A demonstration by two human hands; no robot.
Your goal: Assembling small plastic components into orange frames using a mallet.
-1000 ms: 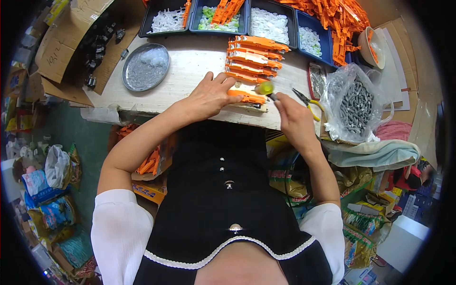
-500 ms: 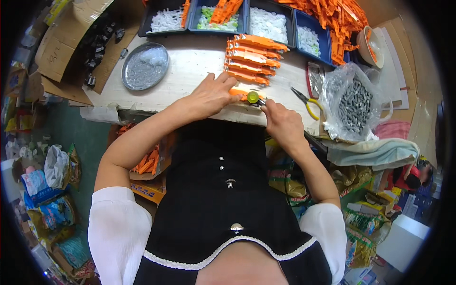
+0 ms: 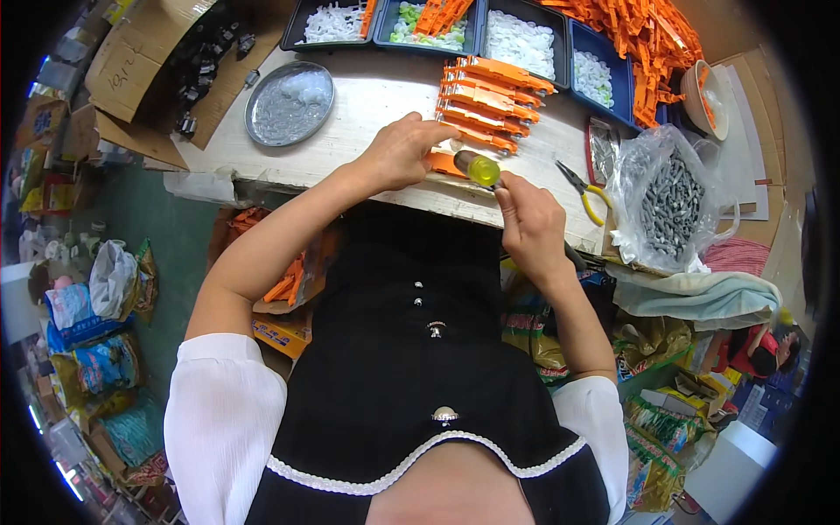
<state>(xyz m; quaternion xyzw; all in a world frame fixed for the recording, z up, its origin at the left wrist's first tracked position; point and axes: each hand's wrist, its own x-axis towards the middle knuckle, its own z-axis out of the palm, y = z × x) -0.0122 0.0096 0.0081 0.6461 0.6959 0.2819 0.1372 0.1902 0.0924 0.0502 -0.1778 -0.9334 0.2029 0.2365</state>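
Note:
At the table's front edge my left hand point(image 3: 405, 153) is closed on an orange plastic part point(image 3: 446, 164), which its fingers partly cover. My right hand point(image 3: 532, 219) has its fingers closed at the end of a screwdriver with a see-through yellow-green handle point(image 3: 482, 170). The handle tilts over the orange part; I cannot make out its tip. Just beyond my hands lies a stack of similar orange parts point(image 3: 494, 103), set side by side in a row. Pliers with yellow handles point(image 3: 595, 203) rest to the right of my right hand.
A round grey dish point(image 3: 290, 103) stands left on the white table point(image 3: 367, 96). Trays of small white and green pieces point(image 3: 521, 42) line the back. To the right are a heap of orange parts point(image 3: 643, 39) and a clear bag of grey pieces point(image 3: 672, 203). A cardboard box point(image 3: 140, 66) holds black parts.
The screwdriver handle has tipped from end-on to slanting, and my right hand has shifted slightly right. The whole view has moved a little. My left hand stays on the orange part.

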